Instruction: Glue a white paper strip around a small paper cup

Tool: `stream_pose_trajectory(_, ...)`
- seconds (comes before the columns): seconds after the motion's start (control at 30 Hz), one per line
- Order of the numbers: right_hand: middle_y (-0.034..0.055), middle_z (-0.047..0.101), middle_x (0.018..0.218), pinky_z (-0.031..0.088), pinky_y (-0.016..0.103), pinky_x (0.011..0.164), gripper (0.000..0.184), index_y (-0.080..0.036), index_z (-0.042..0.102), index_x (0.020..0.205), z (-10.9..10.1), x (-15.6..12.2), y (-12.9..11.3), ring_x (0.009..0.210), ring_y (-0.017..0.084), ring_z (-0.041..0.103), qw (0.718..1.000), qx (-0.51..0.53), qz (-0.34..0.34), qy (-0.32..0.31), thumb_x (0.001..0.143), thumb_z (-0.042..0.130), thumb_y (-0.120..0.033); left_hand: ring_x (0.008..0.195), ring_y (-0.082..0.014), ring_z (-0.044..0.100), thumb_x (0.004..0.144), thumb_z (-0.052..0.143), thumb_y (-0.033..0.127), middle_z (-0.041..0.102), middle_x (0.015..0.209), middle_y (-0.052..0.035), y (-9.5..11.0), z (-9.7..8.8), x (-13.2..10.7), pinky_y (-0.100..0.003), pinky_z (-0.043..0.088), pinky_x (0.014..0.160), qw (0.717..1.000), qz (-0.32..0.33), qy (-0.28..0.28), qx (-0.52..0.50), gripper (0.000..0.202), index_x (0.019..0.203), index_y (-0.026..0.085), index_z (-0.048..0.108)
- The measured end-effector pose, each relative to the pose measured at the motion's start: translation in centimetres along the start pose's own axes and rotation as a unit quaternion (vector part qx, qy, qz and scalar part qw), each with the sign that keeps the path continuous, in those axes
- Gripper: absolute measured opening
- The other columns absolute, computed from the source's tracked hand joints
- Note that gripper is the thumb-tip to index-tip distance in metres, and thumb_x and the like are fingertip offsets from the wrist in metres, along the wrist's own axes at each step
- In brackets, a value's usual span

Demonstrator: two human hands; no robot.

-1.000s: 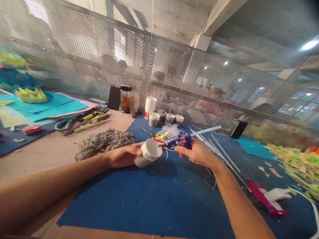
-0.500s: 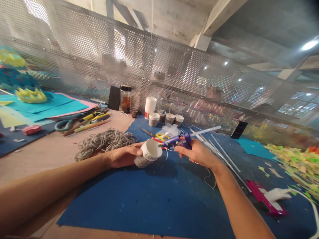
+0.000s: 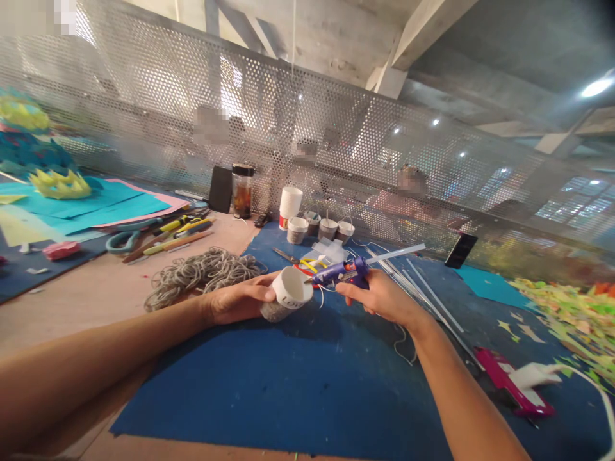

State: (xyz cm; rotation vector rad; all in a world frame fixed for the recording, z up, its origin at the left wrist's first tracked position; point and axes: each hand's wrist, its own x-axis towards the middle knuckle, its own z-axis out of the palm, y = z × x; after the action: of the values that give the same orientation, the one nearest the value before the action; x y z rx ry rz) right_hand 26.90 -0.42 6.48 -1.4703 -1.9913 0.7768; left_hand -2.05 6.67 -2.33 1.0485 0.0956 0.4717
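Observation:
My left hand (image 3: 245, 299) is closed round a white paper cup (image 3: 291, 289) that tilts toward the right. Grey cord wraps the cup's lower part, and a lettered band runs below its rim. In my right hand (image 3: 379, 294) is a blue hot glue gun (image 3: 336, 274), with a clear glue stick (image 3: 398, 252) poking out of its back. The gun's nozzle points left and is at the cup's rim; whether it touches I cannot tell. A heap of grey cord (image 3: 202, 275) lies behind my left forearm.
Behind the cup lie pliers (image 3: 288, 256). Small cord-wrapped buckets (image 3: 327, 229) and stacked paper cups (image 3: 291, 203) stand farther back, near a drink jar (image 3: 243, 192). Loose glue sticks (image 3: 435, 294) and a magenta power strip (image 3: 514, 381) lie on the right. A perforated metal screen (image 3: 336, 141) rises behind.
The cup has turned slightly in my left hand, so its lettering sits a little differently. The glue gun stays almost in the same place at the rim.

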Motion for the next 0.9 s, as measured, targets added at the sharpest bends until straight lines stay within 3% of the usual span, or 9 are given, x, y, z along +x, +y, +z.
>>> stream_pose_trajectory(0.3, 0.0009, 0.064, 0.061, 0.038, 0.031, 0.046, 0.035, -0.022, 0.068, 0.066, 0.08, 0.03, 0.13, 0.047, 0.013, 0.05, 1.0, 0.002, -0.001, 0.001, 0.09, 0.067, -0.048, 0.102, -0.0215, 0.064, 0.08, 0.074, 0.022, 0.07, 0.119, -0.0108, 0.09, 0.19, 0.04, -0.027, 0.045, 0.085, 1.0, 0.007, 0.003, 0.005, 0.06, 0.137, 0.016, 0.056)
stream_pose_trajectory(0.57, 0.0005, 0.064, 0.06, 0.039, 0.031, 0.045, 0.037, -0.022, 0.067, 0.066, 0.39, 0.06, 0.06, 0.043, 0.012, 0.048, 1.0, 0.015, 0.003, 0.007, 0.09, 0.068, -0.049, 0.116, -0.0255, 0.062, 0.082, 0.071, 0.022, 0.067, 0.13, -0.0136, -0.01, -0.32, -0.18, -0.033, 0.044, 0.097, 1.0, 0.006, 0.005, -0.002, 0.061, 0.141, 0.016, 0.054)
stream_pose_trajectory(0.7, 0.0009, 0.065, 0.061, 0.042, 0.031, 0.044, 0.038, -0.022, 0.069, 0.069, 0.64, 0.22, -0.46, 0.04, 0.01, 0.045, 0.996, 0.086, 0.0, 0.016, 0.091, 0.064, -0.052, 0.117, -0.0275, 0.062, 0.083, 0.068, 0.024, 0.067, 0.13, -0.0145, -0.02, -0.69, -0.29, -0.036, 0.045, 0.1, 1.0, 0.002, 0.004, -0.028, 0.06, 0.141, 0.014, 0.054)
stream_pose_trajectory(0.9, -0.0058, 0.042, 0.039, 0.044, 0.029, 0.049, 0.041, -0.021, 0.071, 0.07, 0.76, 0.64, -0.52, 0.038, 0.01, 0.038, 0.973, 0.215, -0.032, 0.073, 0.094, 0.061, -0.053, 0.123, -0.0314, 0.059, 0.079, 0.068, 0.024, 0.064, 0.136, -0.0148, -0.08, -0.63, -0.33, -0.042, 0.042, 0.106, 0.999, -0.009, 0.0, -0.047, 0.064, 0.141, 0.014, 0.055)
